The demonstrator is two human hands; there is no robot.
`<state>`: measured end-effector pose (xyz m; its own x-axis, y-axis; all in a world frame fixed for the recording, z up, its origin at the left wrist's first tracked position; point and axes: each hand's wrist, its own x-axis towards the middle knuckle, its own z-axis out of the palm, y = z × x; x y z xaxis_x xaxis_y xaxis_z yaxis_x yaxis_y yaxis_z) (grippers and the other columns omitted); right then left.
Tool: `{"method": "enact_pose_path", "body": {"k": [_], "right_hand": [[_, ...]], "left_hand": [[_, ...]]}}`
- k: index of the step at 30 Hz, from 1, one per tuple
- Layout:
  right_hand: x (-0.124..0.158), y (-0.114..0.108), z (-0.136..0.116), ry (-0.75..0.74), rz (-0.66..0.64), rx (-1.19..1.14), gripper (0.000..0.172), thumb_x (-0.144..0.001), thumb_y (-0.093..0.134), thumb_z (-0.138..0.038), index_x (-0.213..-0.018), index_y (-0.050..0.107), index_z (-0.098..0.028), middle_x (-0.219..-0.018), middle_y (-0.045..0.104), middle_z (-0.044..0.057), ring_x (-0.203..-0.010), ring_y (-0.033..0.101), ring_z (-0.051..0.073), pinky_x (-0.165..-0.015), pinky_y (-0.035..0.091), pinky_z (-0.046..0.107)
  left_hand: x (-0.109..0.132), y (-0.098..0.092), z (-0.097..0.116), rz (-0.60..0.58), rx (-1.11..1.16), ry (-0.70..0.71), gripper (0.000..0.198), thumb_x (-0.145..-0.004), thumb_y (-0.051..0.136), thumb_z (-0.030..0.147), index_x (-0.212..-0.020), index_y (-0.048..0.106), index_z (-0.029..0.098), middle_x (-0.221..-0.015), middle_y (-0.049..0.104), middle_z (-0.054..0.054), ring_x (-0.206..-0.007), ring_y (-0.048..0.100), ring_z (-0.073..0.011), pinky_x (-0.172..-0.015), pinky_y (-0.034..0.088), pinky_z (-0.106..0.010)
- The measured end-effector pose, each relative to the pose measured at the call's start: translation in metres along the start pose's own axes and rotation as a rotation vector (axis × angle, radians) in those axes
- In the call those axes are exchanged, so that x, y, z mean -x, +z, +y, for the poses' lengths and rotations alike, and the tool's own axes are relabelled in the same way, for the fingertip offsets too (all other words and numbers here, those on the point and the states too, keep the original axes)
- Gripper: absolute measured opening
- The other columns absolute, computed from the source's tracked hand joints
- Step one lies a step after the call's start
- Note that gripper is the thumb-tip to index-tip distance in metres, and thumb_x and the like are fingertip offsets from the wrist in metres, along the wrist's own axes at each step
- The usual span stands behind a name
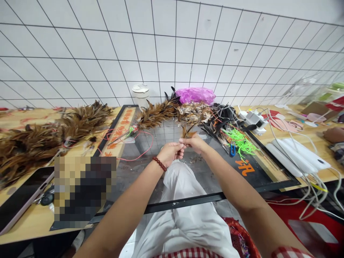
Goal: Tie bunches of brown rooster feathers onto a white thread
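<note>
Brown feathers (187, 132), long axis running from hands (171, 152), tips toward tiled wall (185, 50)

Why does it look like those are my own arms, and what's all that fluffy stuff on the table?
There's no machine doing the work here, just a person. The one picture comes from a camera on their head, looking forward and down. The left hand, below a beaded bracelet, meets the right hand at the fingertips. A small tuft of brown feathers sticks up from the right hand; whether the left grips it too is hard to tell. The fluffy stuff is a feathery bundle and more like it. Green strands and a white cup are there too.
</note>
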<state>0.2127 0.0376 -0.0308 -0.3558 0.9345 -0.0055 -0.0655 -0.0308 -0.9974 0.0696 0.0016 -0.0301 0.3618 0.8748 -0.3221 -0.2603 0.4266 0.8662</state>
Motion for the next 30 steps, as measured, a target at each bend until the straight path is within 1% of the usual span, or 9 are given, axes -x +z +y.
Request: {"method": "enact_pose_path", "body": {"k": [5,8,11,13,14,17,20,25,30], "right_hand": [[0.001,-0.001,-0.001,0.037,-0.038,-0.027,0.037,-0.051,0.080,-0.039,-0.062,0.054,-0.014,-0.056,0.053,-0.003,-0.048,0.045,0.008,-0.050,0.037,0.024],[0.001,0.000,-0.002,0.020,-0.052,0.020,0.040,-0.057,0.075,-0.047,-0.072,0.056,-0.014,-0.066,0.054,-0.001,-0.056,0.048,0.009,-0.056,0.042,0.025],[0.001,0.003,-0.003,-0.211,0.030,0.270,0.060,-0.058,0.075,-0.050,-0.103,0.056,-0.016,-0.092,0.056,0.005,-0.068,0.050,0.012,-0.065,0.045,0.028],[0.002,0.006,-0.003,-0.403,0.095,0.550,0.080,-0.056,0.078,-0.048,-0.124,0.048,-0.018,-0.107,0.051,0.009,-0.079,0.050,0.015,-0.072,0.046,0.032],[0.003,0.007,-0.002,-0.481,0.114,0.685,0.082,-0.059,0.077,-0.045,-0.129,0.044,-0.019,-0.112,0.049,0.010,-0.085,0.050,0.018,-0.077,0.045,0.034],[0.009,0.013,-0.002,-0.603,0.145,0.958,0.064,-0.075,0.064,-0.033,-0.133,0.042,-0.019,-0.117,0.048,0.012,-0.103,0.048,0.024,-0.088,0.041,0.038],[0.012,0.017,-0.001,-0.606,0.214,1.050,0.059,-0.078,0.058,-0.025,-0.134,0.040,-0.018,-0.116,0.049,0.011,-0.106,0.048,0.025,-0.089,0.039,0.039],[0.007,0.012,0.009,-0.569,0.320,0.996,0.062,-0.078,0.060,-0.033,-0.134,0.039,-0.017,-0.109,0.053,0.011,-0.093,0.051,0.023,-0.082,0.042,0.037],[-0.007,-0.003,0.026,-0.508,0.419,0.818,0.041,-0.080,0.060,-0.035,-0.117,0.055,-0.016,-0.091,0.055,0.006,-0.074,0.050,0.017,-0.071,0.043,0.030]], "left_hand": [[0.000,-0.003,0.001,-0.061,0.023,-0.033,0.009,-0.076,0.066,0.017,-0.072,0.065,0.008,-0.058,0.057,-0.003,-0.047,0.054,-0.0084,-0.047,0.048,-0.021],[-0.002,-0.005,0.002,-0.094,0.126,-0.050,0.009,-0.078,0.061,0.013,-0.071,0.064,0.009,-0.064,0.062,-0.006,-0.055,0.059,-0.0113,-0.056,0.051,-0.025],[-0.005,-0.008,0.004,0.033,0.361,0.010,0.011,-0.081,0.057,0.012,-0.072,0.063,0.011,-0.071,0.064,-0.006,-0.066,0.062,-0.0117,-0.066,0.053,-0.025],[-0.007,-0.009,0.006,0.089,0.449,0.021,0.012,-0.082,0.056,0.013,-0.072,0.063,0.012,-0.073,0.065,-0.006,-0.066,0.061,-0.0106,-0.066,0.052,-0.024],[-0.007,-0.009,0.006,0.098,0.462,0.015,0.013,-0.082,0.056,0.013,-0.071,0.063,0.011,-0.074,0.065,-0.006,-0.065,0.060,-0.0100,-0.065,0.051,-0.023],[-0.006,-0.008,0.004,0.100,0.472,0.008,0.012,-0.082,0.056,0.013,-0.072,0.062,0.011,-0.073,0.065,-0.006,-0.063,0.059,-0.0102,-0.066,0.051,-0.025],[-0.004,-0.007,0.000,0.085,0.493,0.023,0.012,-0.083,0.056,0.014,-0.072,0.061,0.012,-0.072,0.065,-0.005,-0.067,0.061,-0.0117,-0.069,0.052,-0.026],[-0.020,-0.011,0.012,0.081,0.451,0.086,0.010,-0.080,0.062,0.018,-0.073,0.061,0.012,-0.073,0.064,-0.005,-0.068,0.062,-0.0115,-0.067,0.051,-0.025],[-0.054,-0.022,0.047,0.173,0.529,0.361,0.011,-0.077,0.067,0.022,-0.077,0.061,0.013,-0.059,0.057,0.002,-0.061,0.060,-0.0102,-0.070,0.051,-0.026]]}}
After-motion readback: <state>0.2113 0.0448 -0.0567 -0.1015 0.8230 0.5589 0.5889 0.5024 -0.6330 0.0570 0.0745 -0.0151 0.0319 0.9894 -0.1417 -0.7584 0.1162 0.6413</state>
